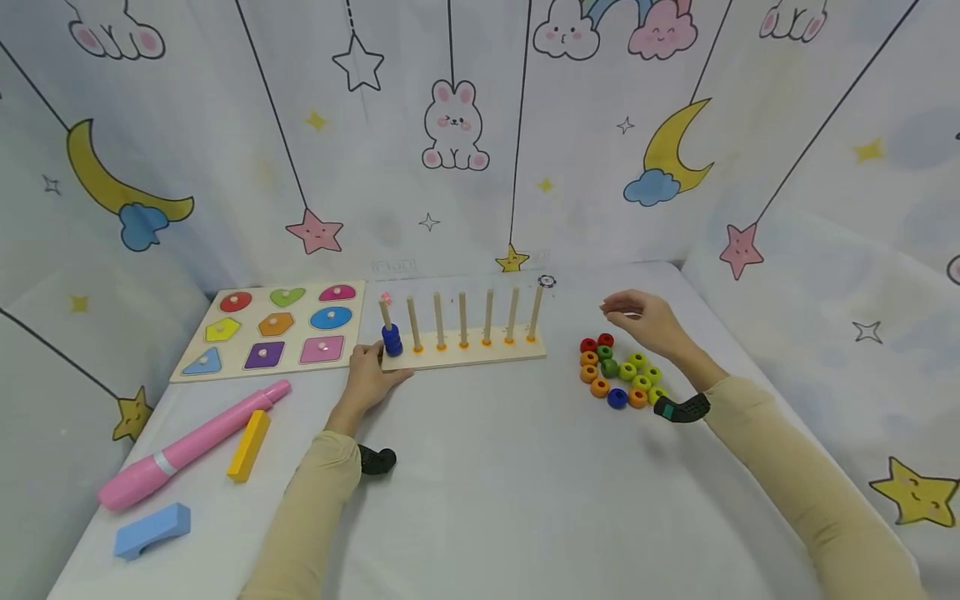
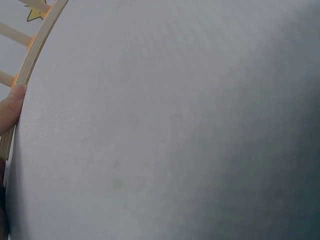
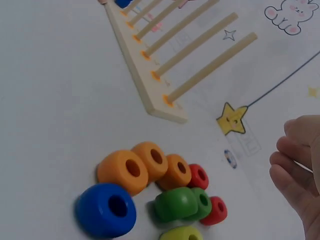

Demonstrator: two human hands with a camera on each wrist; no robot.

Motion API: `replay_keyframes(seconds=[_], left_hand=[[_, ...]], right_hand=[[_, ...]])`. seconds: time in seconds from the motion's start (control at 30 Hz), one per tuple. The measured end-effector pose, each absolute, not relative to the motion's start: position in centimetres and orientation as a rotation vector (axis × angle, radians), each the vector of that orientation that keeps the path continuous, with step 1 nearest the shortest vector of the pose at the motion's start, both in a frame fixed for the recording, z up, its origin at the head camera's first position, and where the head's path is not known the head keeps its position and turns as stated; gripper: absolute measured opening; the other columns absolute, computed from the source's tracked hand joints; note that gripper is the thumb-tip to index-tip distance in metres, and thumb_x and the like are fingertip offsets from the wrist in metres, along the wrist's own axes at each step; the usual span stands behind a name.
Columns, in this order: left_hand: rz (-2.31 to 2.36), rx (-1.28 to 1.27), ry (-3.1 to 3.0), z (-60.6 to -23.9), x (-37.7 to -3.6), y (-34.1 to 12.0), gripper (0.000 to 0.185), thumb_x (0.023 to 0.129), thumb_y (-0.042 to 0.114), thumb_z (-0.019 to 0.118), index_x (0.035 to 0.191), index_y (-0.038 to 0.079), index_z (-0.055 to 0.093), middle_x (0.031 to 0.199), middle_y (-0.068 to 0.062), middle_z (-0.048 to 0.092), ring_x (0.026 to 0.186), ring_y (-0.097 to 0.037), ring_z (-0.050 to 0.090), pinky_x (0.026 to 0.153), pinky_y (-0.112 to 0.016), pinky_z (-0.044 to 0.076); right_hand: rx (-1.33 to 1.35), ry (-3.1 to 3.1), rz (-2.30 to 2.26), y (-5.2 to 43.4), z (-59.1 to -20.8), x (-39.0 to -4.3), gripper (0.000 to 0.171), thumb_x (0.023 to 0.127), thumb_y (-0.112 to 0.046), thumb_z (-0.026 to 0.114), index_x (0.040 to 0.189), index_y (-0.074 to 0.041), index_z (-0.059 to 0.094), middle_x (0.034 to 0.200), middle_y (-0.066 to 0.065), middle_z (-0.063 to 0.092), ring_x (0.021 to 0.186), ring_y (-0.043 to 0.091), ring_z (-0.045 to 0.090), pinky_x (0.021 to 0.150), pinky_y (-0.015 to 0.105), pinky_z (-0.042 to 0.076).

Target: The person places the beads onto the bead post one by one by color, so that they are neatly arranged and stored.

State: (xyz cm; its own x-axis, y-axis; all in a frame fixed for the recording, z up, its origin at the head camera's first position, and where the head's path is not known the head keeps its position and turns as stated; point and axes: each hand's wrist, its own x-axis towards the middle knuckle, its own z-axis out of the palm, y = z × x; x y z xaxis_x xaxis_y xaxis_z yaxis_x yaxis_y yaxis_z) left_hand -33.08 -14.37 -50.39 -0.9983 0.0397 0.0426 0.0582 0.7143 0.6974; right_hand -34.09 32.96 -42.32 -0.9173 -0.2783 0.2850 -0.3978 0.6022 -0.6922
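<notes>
Head view, left hand: we are seeing the left hand (image 1: 367, 375) gripping the left end of the peg board (image 1: 474, 353), its thumb lying along the front edge.
Head view, pegs: seven pegs (image 1: 462, 321) are standing in a row, and stacked blue beads (image 1: 392, 340) are sitting on the leftmost.
Head view, right hand: the right hand (image 1: 648, 321) is hovering near the loose beads (image 1: 610, 368), fingers bending loosely, and we are seeing nothing between them.
Head view, beads: red, orange, green, yellow and blue ones are clustering on the white tablecloth (image 1: 480, 483), right of the peg board.
Head view, left side: a shape puzzle (image 1: 249, 321), a pink club-shaped toy (image 1: 202, 440), a yellow block (image 1: 248, 446) and a light-blue block (image 1: 152, 531) are lying there.
Left wrist view, thumb: we are seeing it pressing the peg board's edge; the other fingers are mostly hiding.
Right wrist view, gap: the right hand is curving softly, holding nothing visible, apart from the loose beads; the peg board is standing beyond them.
</notes>
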Motion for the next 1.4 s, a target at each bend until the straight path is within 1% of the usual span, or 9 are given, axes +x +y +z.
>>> replay_keyframes(seconds=[0.13,0.27,0.43,0.6,0.7,0.83,1.0,1.23,1.4], left_hand=[[-1.185,-0.087,-2.888,-50.3,-33.0,-14.6,0.087,0.081,0.031,0.075,0.141,-0.012,0.03,0.131,-0.033,0.03,0.122,-0.041,0.031,0.103,-0.049,0.03],[-1.2,-0.089,-2.875,-50.2,-32.8,-14.6,0.087,0.08,0.03,0.076,0.141,-0.012,0.031,0.13,-0.033,0.03,0.121,-0.041,0.032,0.102,-0.049,0.03],[-1.204,-0.089,-2.876,-50.1,-32.7,-14.6,0.086,0.081,0.03,0.076,0.141,-0.012,0.031,0.131,-0.033,0.03,0.121,-0.041,0.032,0.102,-0.049,0.03],[-1.212,-0.082,-2.881,-50.0,-32.8,-14.8,0.086,0.081,0.031,0.075,0.141,-0.012,0.03,0.132,-0.032,0.029,0.122,-0.041,0.031,0.103,-0.05,0.029],[-1.224,-0.083,-2.879,-50.0,-32.8,-14.8,0.086,0.081,0.031,0.075,0.141,-0.011,0.03,0.133,-0.032,0.029,0.122,-0.041,0.03,0.103,-0.05,0.029],[-1.213,-0.099,-2.878,-50.0,-32.8,-14.8,0.086,0.081,0.03,0.075,0.141,-0.012,0.03,0.132,-0.033,0.03,0.121,-0.042,0.031,0.103,-0.05,0.029],[-1.212,-0.102,-2.88,-50.2,-32.7,-14.9,0.086,0.081,0.029,0.076,0.141,-0.013,0.03,0.132,-0.034,0.03,0.121,-0.043,0.031,0.102,-0.051,0.029],[-1.196,-0.089,-2.885,-50.0,-32.6,-14.9,0.086,0.082,0.029,0.075,0.141,-0.012,0.029,0.132,-0.033,0.029,0.121,-0.042,0.03,0.102,-0.051,0.029],[-1.197,-0.094,-2.884,-49.9,-32.6,-14.7,0.085,0.081,0.029,0.075,0.141,-0.012,0.03,0.133,-0.033,0.029,0.122,-0.041,0.03,0.103,-0.05,0.029]], right_hand=[[0.559,-2.715,1.188,33.8,-43.1,-32.6,0.029,0.095,-0.017,0.059,0.119,-0.001,0.059,0.112,0.015,0.064,0.101,0.028,0.061,0.082,0.014,0.046],[0.544,-2.766,1.168,34.3,-44.3,-30.9,0.027,0.095,-0.021,0.059,0.116,-0.004,0.06,0.109,0.011,0.064,0.101,0.026,0.061,0.083,0.015,0.046],[0.609,-2.801,1.189,34.6,-45.8,-29.0,0.024,0.092,-0.015,0.063,0.113,-0.003,0.062,0.106,0.009,0.066,0.099,0.024,0.062,0.082,0.018,0.048],[0.703,-2.817,1.178,34.7,-46.8,-27.8,0.027,0.087,-0.012,0.069,0.113,-0.005,0.064,0.105,0.007,0.066,0.096,0.023,0.063,0.08,0.02,0.049],[0.793,-2.828,1.106,34.7,-47.3,-27.3,0.029,0.084,-0.011,0.072,0.111,-0.006,0.065,0.104,0.004,0.067,0.092,0.019,0.063,0.078,0.022,0.051],[0.922,-2.814,0.913,34.3,-47.8,-26.8,0.032,0.079,-0.009,0.077,0.109,-0.007,0.066,0.103,0.0,0.066,0.091,0.015,0.062,0.079,0.028,0.052],[0.973,-2.795,0.744,33.9,-48.0,-26.5,0.035,0.074,-0.005,0.079,0.106,-0.006,0.067,0.102,0.001,0.067,0.093,0.017,0.061,0.079,0.036,0.052],[0.967,-2.836,0.75,33.8,-47.2,-27.0,0.033,0.077,-0.007,0.077,0.108,-0.007,0.066,0.102,0.0,0.066,0.087,0.013,0.06,0.075,0.03,0.053],[0.95,-2.795,0.87,33.6,-45.0,-28.1,0.032,0.08,-0.005,0.074,0.11,-0.002,0.064,0.102,0.002,0.066,0.088,0.016,0.063,0.076,0.038,0.054]])
